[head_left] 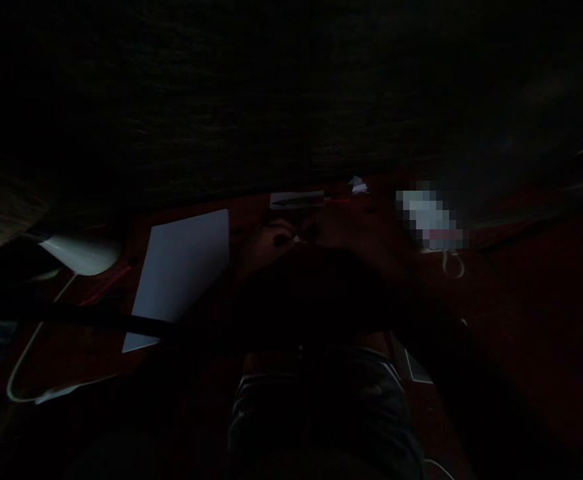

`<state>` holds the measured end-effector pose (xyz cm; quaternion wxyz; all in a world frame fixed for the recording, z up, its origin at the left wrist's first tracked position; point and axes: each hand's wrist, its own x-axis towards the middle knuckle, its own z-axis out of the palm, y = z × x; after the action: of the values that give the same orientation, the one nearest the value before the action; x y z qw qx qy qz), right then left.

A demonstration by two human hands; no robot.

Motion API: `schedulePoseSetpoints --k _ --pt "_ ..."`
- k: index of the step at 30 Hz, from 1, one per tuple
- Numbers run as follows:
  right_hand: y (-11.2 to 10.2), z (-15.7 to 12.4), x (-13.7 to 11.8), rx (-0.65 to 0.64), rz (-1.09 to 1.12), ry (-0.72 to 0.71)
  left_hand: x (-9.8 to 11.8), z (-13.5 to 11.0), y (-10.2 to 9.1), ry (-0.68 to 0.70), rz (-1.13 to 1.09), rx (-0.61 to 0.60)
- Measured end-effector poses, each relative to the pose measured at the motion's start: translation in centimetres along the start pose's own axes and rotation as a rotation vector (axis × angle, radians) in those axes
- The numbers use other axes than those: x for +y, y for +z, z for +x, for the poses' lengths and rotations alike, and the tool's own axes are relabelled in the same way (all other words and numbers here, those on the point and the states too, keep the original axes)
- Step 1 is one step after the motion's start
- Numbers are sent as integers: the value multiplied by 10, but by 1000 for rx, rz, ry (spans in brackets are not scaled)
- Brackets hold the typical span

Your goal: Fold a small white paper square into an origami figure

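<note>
The picture is very dark, and both hands show mostly as dim shapes. My left hand [266,243] is closed, its curled fingers near the middle of the view. Facing it, my right hand [339,237] is also closed, mostly in shadow. Between their fingertips shows a small piece of white paper [297,239], pinched by both hands. Just beyond lies a pale strip [281,197] with a slim dark tool [296,201] across it, red at its right end. A small crumpled white paper [357,185] lies to its right.
A large white sheet [186,257] lies left on the reddish surface. Farther left are a white lamp shade [86,255], a pink-red slim item [105,285] and a pale cable [24,360]. At right sits a blurred-out pale object [429,217] with a cord loop [453,265].
</note>
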<state>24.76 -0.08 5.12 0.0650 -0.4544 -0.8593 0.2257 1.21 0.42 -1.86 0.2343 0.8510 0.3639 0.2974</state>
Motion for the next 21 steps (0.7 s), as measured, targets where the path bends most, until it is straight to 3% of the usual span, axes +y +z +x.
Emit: schedulePoseSetpoints --k 12,17,21 --pt "11 6 30 68 115 -189 0 1 1 22 -9 -1" --pt "12 6 26 63 91 -183 0 1 2 17 -21 10" --pt "11 4 14 32 2 -101 0 1 1 9 5 5"
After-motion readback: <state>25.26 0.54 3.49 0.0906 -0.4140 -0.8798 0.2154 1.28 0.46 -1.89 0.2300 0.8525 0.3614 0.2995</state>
